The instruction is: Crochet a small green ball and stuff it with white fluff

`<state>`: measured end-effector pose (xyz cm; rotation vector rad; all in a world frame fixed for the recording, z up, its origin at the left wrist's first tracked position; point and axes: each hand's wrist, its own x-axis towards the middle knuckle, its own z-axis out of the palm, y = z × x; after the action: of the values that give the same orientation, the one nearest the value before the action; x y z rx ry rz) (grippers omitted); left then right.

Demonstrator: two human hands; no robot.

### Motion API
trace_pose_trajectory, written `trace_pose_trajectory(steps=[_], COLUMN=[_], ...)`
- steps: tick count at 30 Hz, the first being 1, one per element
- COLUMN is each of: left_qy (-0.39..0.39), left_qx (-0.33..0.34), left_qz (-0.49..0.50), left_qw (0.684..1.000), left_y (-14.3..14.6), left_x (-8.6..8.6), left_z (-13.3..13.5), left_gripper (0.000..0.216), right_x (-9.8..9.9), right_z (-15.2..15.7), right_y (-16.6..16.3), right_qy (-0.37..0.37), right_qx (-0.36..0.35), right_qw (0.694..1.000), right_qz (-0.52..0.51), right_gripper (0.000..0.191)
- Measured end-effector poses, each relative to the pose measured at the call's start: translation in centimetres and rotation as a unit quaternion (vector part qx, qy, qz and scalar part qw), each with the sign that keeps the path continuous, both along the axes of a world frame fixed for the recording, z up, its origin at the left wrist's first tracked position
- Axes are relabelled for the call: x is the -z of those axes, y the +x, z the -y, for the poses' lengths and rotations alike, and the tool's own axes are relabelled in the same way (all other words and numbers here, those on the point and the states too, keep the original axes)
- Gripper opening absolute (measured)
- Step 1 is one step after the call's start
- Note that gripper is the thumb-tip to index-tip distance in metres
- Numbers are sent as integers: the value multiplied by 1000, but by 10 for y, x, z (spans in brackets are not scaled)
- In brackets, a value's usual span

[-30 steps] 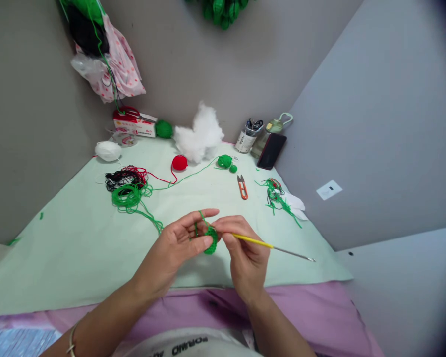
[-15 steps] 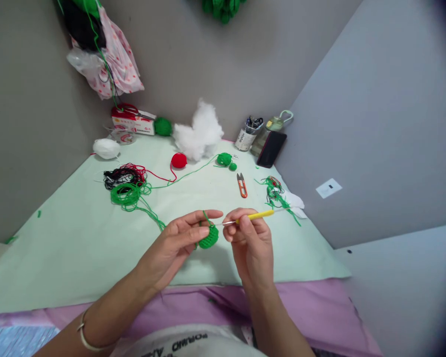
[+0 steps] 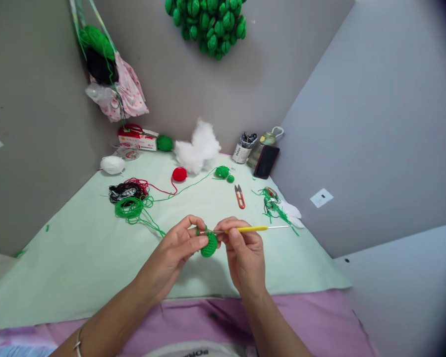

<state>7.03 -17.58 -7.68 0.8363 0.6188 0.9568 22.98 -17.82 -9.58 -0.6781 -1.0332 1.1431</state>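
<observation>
Green crochet piece [image 3: 209,247] pinched in left hand [image 3: 173,254], partly covered; right hand [image 3: 247,255] grips yellow-handled hook [image 3: 253,229], tip indistinct.

Shows green on the woolly piece [image 3: 209,246], yellow on the hook handle [image 3: 253,229], red on one yarn ball [image 3: 179,174], pale green on the tablecloth [image 3: 96,263], red dots on the pink bag [image 3: 131,93].

No word can be read with certainty: lines of print mark a red-and-white box [image 3: 143,143] at the back of the worktop [image 3: 96,258], and dark lettering runs over the pale label [image 3: 240,153] of a holder nearby (both too small to decipher), while dark capitals on a white shirt [image 3: 167,350] are cut off by the lower edge.
</observation>
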Motion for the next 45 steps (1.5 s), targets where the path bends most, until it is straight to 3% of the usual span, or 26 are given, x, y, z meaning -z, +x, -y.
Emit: trace_pose_trajectory(steps=[13,19,25,30,32,39,45], left_qy=[-84,10,91,225,242,43,5], left_qx=[24,9,-82,-131,-152,-110,-37], left_qz=[46,13,-60,-195,-222,-56,12], left_qw=[995,1000,991,946,932,991,999], left_y=[-2,3,6,5,5,9,8], left_x=[-5,-5,-7,-2,0,-10,-12], left_z=[1,4,3,3,4,6,4], left_gripper=[30,22,28,16,14,69,89], right_x=[-15,-18,-14,-10,-8,-3,-10], right_z=[-1,3,4,4,4,7,7], right_y=[4,3,-1,0,1,0,-3], right_qy=[-96,-75,-38,-28,-11,88,63], right_qx=[-46,-28,-1,27,33,93,58], right_qw=[991,995,999,999,999,987,995], right_qz=[-84,-65,-19,-2,16,102,53], right_gripper=[22,22,20,19,17,14,16])
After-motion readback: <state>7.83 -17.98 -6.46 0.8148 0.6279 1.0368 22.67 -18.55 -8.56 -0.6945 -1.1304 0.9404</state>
